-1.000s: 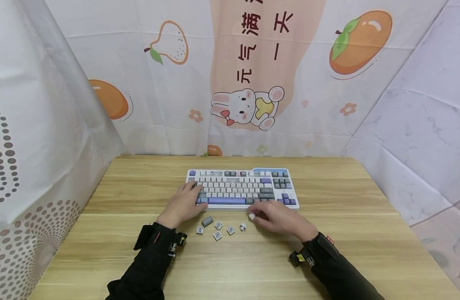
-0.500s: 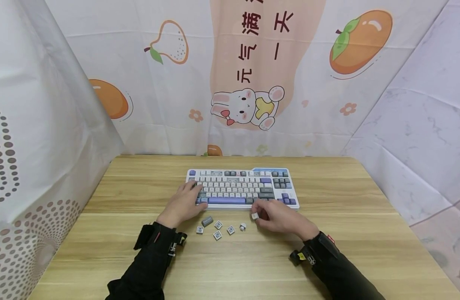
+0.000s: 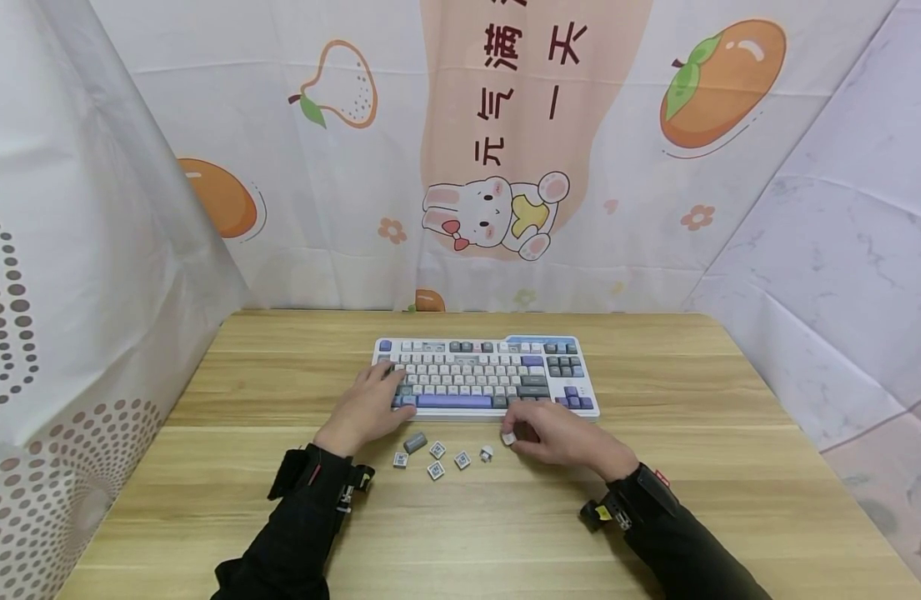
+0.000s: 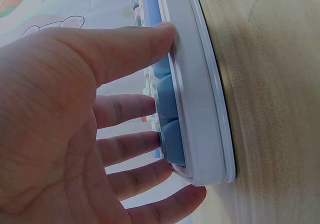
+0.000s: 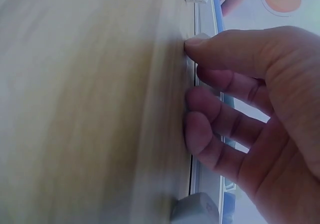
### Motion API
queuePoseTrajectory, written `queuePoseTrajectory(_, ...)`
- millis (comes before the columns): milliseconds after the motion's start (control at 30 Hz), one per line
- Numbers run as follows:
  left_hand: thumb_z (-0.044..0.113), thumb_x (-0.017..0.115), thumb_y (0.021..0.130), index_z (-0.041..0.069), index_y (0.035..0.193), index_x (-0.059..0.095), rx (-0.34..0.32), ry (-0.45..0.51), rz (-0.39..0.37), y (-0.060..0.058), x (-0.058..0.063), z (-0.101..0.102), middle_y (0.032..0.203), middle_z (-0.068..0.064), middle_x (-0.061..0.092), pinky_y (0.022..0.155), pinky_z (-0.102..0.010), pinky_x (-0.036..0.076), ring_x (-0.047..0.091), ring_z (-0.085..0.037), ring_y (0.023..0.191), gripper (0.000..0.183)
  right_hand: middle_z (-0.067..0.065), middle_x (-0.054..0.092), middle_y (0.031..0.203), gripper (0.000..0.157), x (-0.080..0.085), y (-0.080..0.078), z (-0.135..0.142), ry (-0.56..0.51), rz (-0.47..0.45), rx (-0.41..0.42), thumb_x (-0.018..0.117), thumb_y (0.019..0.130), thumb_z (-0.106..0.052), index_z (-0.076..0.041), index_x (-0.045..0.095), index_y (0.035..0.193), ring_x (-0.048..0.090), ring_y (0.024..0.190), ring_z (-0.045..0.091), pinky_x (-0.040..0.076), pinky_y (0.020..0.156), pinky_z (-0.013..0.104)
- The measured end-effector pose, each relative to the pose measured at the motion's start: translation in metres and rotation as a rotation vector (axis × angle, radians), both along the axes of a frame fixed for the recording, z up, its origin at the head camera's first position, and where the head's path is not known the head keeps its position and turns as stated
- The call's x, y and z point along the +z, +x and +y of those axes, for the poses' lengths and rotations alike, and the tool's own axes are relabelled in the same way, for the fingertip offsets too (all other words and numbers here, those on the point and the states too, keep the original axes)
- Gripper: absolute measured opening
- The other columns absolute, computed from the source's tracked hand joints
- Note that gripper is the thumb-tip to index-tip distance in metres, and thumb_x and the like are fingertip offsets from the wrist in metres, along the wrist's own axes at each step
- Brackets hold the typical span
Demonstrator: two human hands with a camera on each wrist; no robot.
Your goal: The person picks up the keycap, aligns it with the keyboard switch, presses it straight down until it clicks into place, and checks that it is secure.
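Observation:
A white keyboard [image 3: 471, 414] with white, grey and purple keys lies on the table. My left hand [image 3: 366, 408] rests on its left end, fingers fairly straight; in the left wrist view the thumb [image 4: 135, 46] touches the front frame beside blue-grey keys [image 4: 170, 96]. My right hand [image 3: 561, 433] pinches a small white keycap [image 3: 508, 438] between thumb and fingertips, just in front of the keyboard's front edge. In the right wrist view only a sliver of this keycap [image 5: 202, 36] shows behind the thumb, and the other fingers are curled low by the table.
Several loose keycaps lie on the table before the keyboard: a long grey one [image 3: 415, 442], small ones with their undersides up, such as one keycap [image 3: 435, 471], and a white one [image 3: 487, 453] near the right hand. A pale keycap [image 5: 197, 209] stands near the right little finger. Printed cloth [image 3: 340, 208] hangs behind.
My right hand has shifted slightly right, and the pinched keycap has turned between the fingertips and come a little nearer the table's front. The left hand and loose keycaps stay put.

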State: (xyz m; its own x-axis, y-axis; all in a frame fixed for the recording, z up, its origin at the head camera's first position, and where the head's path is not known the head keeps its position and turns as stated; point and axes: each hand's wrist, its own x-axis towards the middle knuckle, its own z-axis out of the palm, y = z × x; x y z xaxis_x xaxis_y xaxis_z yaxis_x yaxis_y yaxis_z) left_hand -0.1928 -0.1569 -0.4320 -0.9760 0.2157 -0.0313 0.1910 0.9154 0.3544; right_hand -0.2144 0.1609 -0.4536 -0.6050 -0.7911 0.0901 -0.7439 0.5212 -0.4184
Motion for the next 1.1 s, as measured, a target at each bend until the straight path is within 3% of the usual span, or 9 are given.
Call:
queuePoseTrajectory(200, 0.040, 0.063, 0.087, 0.005, 0.141, 0.044, -0.002, 0.001, 0.002, 0.000, 0.000, 0.000, 0.148, -0.023, 0.032, 0.102, -0.057, 0.030, 0.027, -0.043, 0.133, 0.067, -0.011, 0.062, 0.096, 0.024, 0.000, -0.001, 0.001, -0.002, 0.007, 0.057, 0.065, 0.088, -0.020, -0.022, 0.068, 0.112, 0.054, 0.072, 0.008, 0.046, 0.060, 0.022)
queuePoseTrajectory(333, 0.040, 0.063, 0.087, 0.005, 0.141, 0.044, -0.002, 0.002, -0.001, 0.000, 0.000, 0.000, 0.148, -0.023, 0.031, 0.103, -0.057, 0.030, 0.027, -0.043, 0.134, 0.068, -0.009, 0.059, 0.093, 0.023, -0.001, -0.001, 0.002, -0.020, 0.018, 0.103, 0.065, 0.088, -0.017, -0.021, 0.071, 0.110, 0.053, 0.070, 0.010, 0.046, 0.059, 0.022)
queuePoseTrajectory(733, 0.040, 0.063, 0.087, 0.005, 0.140, 0.044, 0.001, 0.007, -0.004, 0.000, -0.001, 0.000, 0.148, -0.023, 0.032, 0.103, -0.056, 0.030, 0.027, -0.043, 0.134, 0.067, -0.009, 0.059, 0.096, 0.026, -0.001, -0.002, 0.002, -0.019, 0.010, 0.121, 0.065, 0.087, -0.011, -0.021, 0.070, 0.111, 0.052, 0.073, 0.007, 0.047, 0.062, 0.021)
queuePoseTrajectory(900, 0.041, 0.063, 0.087, 0.005, 0.141, 0.044, 0.001, 0.006, 0.000, 0.000, -0.001, 0.000, 0.148, -0.022, 0.032, 0.103, -0.055, 0.030, 0.027, -0.042, 0.134, 0.067, -0.009, 0.063, 0.101, 0.026, 0.010, -0.002, 0.009, 0.008, -0.027, 0.065, 0.066, 0.087, -0.016, -0.020, 0.066, 0.114, 0.055, 0.077, 0.005, 0.049, 0.066, 0.024)
queuePoseTrajectory(1100, 0.041, 0.064, 0.086, 0.005, 0.140, 0.044, -0.002, -0.003, 0.010, -0.001, -0.001, 0.000, 0.147, -0.022, 0.032, 0.103, -0.055, 0.030, 0.029, -0.042, 0.133, 0.068, -0.003, 0.064, 0.102, 0.036, 0.030, -0.002, 0.031, 0.118, -0.098, -0.017, 0.076, 0.077, -0.031, -0.014, 0.068, 0.108, 0.058, 0.090, 0.013, 0.050, 0.079, 0.034)
